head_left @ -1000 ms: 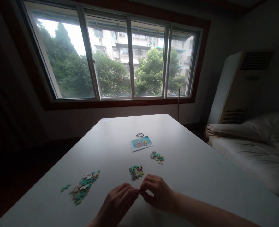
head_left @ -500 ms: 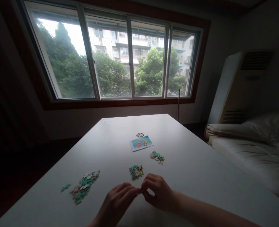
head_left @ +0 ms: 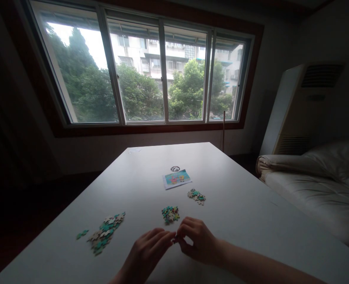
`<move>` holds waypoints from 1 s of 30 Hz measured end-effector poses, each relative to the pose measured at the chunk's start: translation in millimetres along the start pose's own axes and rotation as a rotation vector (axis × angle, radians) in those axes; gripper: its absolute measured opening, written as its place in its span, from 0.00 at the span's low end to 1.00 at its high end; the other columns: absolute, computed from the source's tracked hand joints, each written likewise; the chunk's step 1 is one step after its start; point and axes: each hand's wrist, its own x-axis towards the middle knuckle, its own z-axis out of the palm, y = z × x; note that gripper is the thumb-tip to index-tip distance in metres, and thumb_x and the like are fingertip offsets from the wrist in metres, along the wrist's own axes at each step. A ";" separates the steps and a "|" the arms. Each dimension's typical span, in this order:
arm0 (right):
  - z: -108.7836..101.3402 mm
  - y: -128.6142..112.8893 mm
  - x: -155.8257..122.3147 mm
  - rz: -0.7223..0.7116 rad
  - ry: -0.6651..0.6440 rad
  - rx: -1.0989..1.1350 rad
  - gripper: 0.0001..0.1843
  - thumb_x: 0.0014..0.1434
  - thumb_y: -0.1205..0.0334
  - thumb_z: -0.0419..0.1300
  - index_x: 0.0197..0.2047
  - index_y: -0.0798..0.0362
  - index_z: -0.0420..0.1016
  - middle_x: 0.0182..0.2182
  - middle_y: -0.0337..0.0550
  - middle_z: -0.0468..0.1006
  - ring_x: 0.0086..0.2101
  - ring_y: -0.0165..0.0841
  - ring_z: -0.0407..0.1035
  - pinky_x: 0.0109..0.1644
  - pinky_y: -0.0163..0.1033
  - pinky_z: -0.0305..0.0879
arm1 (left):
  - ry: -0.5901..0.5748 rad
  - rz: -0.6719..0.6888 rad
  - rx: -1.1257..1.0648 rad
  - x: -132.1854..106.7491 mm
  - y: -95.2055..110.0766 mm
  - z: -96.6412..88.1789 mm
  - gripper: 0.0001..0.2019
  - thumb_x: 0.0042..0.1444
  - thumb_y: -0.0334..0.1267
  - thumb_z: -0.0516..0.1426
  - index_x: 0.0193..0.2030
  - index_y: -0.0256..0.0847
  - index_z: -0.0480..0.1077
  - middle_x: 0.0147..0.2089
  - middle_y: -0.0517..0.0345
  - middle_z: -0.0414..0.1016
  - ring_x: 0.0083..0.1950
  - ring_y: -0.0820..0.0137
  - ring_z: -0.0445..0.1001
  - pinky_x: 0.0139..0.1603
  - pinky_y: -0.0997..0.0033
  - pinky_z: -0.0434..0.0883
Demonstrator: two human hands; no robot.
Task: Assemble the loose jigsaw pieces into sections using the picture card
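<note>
My left hand (head_left: 149, 250) and my right hand (head_left: 196, 240) meet at the fingertips over the near part of the white table (head_left: 236, 221). Pinched between them are small dark jigsaw puzzle pieces (head_left: 175, 239), mostly covered by my fingers; how many I cannot tell. Just beyond my fingertips lies a tight pile of puzzle pieces (head_left: 170, 215) in green, yellow and beige. A smaller pile (head_left: 196, 196) sits farther off to the right. On the left a larger spread of pieces (head_left: 105, 232) lies with a little green cluster (head_left: 82, 234) beside it.
A colourful cartoon picture sheet (head_left: 177, 179) lies mid-table, with a round black-and-white item (head_left: 175, 169) behind it. A clear scrap (head_left: 134, 150) rests at the far left corner. To the right stand a pale sofa (head_left: 310, 185) and a tall floor unit (head_left: 295, 106).
My left fingertips have shifted very slightly toward the right hand around the pieces. The piles and the picture sheet stay where they were.
</note>
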 end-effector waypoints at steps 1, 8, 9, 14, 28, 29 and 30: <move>-0.1 0.0 -0.1 -0.001 -0.002 -0.002 0.05 0.52 0.70 0.52 0.29 0.51 0.63 0.25 0.39 0.70 0.26 0.31 0.64 0.30 0.33 0.60 | -0.005 0.001 -0.006 0.1 0.0 -0.1 0.08 0.62 0.34 0.51 0.47 0.40 0.68 0.33 0.58 0.78 0.34 0.73 0.76 0.34 0.77 0.73; -2.2 -1.2 0.5 -0.022 -0.013 0.003 0.05 0.56 0.69 0.51 0.30 0.51 0.63 0.25 0.40 0.70 0.26 0.31 0.64 0.30 0.33 0.60 | -0.001 -0.006 -0.017 2.6 1.1 -1.4 0.07 0.61 0.32 0.52 0.45 0.40 0.68 0.34 0.59 0.78 0.34 0.73 0.76 0.34 0.77 0.73; -2.3 -0.8 0.6 -0.021 -0.016 0.003 0.05 0.57 0.68 0.51 0.30 0.51 0.63 0.25 0.40 0.70 0.26 0.31 0.64 0.30 0.33 0.60 | 0.005 -0.008 -0.014 2.6 1.2 -0.9 0.07 0.61 0.32 0.53 0.44 0.40 0.68 0.33 0.59 0.78 0.34 0.73 0.76 0.34 0.77 0.73; -0.5 2.2 -0.9 -0.004 -0.021 0.019 0.02 0.56 0.68 0.52 0.33 0.51 0.64 0.26 0.40 0.71 0.28 0.31 0.65 0.31 0.33 0.61 | 0.020 -0.013 0.027 -0.3 0.7 1.7 0.08 0.61 0.33 0.52 0.46 0.39 0.68 0.33 0.58 0.78 0.34 0.72 0.76 0.35 0.76 0.74; -2.3 -5.2 1.7 0.041 0.009 0.000 0.07 0.52 0.66 0.55 0.37 0.51 0.64 0.27 0.39 0.71 0.28 0.31 0.66 0.33 0.34 0.61 | 0.024 -0.050 0.025 4.2 2.7 -3.4 0.09 0.62 0.34 0.52 0.48 0.41 0.68 0.34 0.57 0.78 0.34 0.73 0.77 0.35 0.77 0.74; -2.1 -4.9 1.4 0.042 0.006 0.000 0.07 0.52 0.66 0.55 0.37 0.51 0.64 0.27 0.39 0.71 0.28 0.31 0.66 0.33 0.34 0.61 | 0.018 -0.054 0.025 3.6 2.3 -3.1 0.09 0.62 0.34 0.52 0.48 0.41 0.68 0.34 0.57 0.78 0.35 0.73 0.77 0.36 0.77 0.74; -2.1 -4.6 1.1 0.040 0.001 0.003 0.07 0.52 0.66 0.55 0.37 0.51 0.64 0.28 0.39 0.71 0.28 0.31 0.66 0.33 0.34 0.61 | 0.016 -0.056 0.028 3.0 2.0 -2.7 0.10 0.61 0.34 0.52 0.48 0.41 0.68 0.35 0.57 0.78 0.35 0.73 0.77 0.36 0.77 0.74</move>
